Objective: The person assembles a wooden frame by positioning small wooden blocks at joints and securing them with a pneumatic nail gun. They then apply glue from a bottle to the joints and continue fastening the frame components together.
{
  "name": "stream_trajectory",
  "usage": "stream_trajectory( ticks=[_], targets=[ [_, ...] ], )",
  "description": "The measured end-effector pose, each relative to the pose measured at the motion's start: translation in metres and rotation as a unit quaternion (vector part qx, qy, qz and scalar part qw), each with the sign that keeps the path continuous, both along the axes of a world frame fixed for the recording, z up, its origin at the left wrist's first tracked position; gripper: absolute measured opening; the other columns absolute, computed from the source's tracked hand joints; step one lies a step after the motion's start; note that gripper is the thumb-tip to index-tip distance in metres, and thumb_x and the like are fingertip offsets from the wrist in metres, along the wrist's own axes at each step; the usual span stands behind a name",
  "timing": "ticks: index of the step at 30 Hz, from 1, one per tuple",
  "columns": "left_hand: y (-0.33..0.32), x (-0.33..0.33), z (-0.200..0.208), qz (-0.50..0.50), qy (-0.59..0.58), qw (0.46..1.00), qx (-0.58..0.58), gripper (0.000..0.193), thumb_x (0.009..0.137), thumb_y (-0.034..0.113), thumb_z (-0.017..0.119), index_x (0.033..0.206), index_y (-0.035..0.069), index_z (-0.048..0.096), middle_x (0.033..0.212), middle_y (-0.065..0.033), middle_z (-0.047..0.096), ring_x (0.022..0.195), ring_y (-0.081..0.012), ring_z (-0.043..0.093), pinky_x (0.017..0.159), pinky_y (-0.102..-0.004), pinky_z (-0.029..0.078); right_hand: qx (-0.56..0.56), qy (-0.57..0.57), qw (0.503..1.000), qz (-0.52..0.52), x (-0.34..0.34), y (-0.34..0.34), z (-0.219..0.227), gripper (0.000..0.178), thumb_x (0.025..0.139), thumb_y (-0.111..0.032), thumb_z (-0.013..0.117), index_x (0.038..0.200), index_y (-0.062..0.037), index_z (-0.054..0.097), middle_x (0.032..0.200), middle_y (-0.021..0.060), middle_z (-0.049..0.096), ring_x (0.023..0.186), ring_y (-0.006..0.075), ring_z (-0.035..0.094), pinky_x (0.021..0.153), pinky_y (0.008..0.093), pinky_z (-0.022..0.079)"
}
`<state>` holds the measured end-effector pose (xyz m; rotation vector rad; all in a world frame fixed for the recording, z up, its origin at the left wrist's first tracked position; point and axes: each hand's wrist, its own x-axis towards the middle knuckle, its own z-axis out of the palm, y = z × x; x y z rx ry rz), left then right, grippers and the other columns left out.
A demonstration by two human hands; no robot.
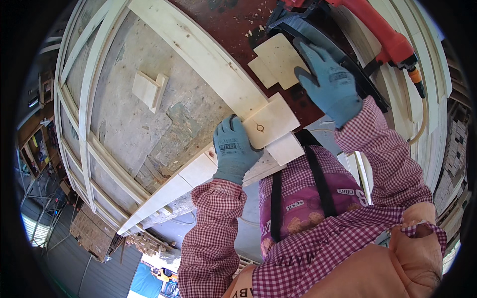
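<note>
My left hand [232, 149], in a blue-grey work glove, is closed on a square wooden block [271, 120] with a dark knot, at the corner where two pale planks meet. A smaller wooden block [285, 148] sticks out beneath its near edge. My right hand [328, 82], gloved alike, has its fingers stretched out and thumb apart. It hovers or rests beside a pair of overlapping wooden pieces [279, 58] on the dark red surface; I cannot tell whether it touches them. A long wooden plank [198, 47] runs from the corner toward the upper left.
A red nail gun [375, 27] with an orange hose fitting lies at the upper right. Two small joined wood pieces [150, 91] lie on the worn board [144, 54]. Curved wooden strips [94, 64] frame the left, and long planks [422, 94] stand along the right.
</note>
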<state>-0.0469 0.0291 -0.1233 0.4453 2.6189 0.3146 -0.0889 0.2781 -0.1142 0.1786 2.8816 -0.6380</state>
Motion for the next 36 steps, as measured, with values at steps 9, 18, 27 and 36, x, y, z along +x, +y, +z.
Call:
stream_trajectory(
  ticks=[9,18,27,36],
  targets=[
    [-0.004,0.003,0.002,0.019,0.001,1.0,0.024,0.065,0.054,0.028,0.075,0.105,0.002,0.045,0.106,-0.0169,0.047,0.1,-0.0341,0.047,0.089,-0.0433,0.035,0.188,0.222,0.944,0.157,-0.066,0.089,0.085,0.066,0.074,-0.024,0.07,0.128,-0.0011,0.04,0.112,0.0186,0.056,0.099,0.0314,0.057,0.086,0.0368,0.047],
    [-0.003,0.004,0.001,0.033,-0.033,0.998,0.043,0.061,0.057,0.029,0.071,0.106,0.003,0.046,0.107,-0.0155,0.047,0.103,-0.0331,0.045,0.093,-0.0425,0.033,-0.045,-0.121,0.991,0.039,-0.144,0.151,0.047,0.069,0.066,-0.033,0.076,0.118,0.0045,0.05,0.115,0.0168,0.057,0.103,0.0282,0.058,0.09,0.0352,0.045],
    [0.001,0.001,0.01,0.045,-0.034,0.998,0.043,0.064,0.053,0.027,0.074,0.106,0.003,0.046,0.107,-0.0163,0.047,0.104,-0.0348,0.045,0.092,-0.0428,0.035,0.119,0.04,0.991,0.036,-0.037,0.068,0.129,0.061,0.066,-0.039,0.071,0.115,-0.0069,0.052,0.1,0.0159,0.062,0.093,0.0331,0.06,0.08,0.0404,0.048],
    [-0.001,0.0,0.007,0.015,-0.028,0.999,0.016,0.071,0.051,0.028,0.077,0.108,0.003,0.044,0.107,-0.016,0.047,0.102,-0.0336,0.047,0.091,-0.0429,0.036,-0.032,-0.018,0.998,-0.054,0.017,0.044,0.098,0.062,0.066,-0.027,0.074,0.119,-0.0105,0.046,0.112,0.014,0.056,0.099,0.0318,0.058,0.084,0.0408,0.048]
  ],
)
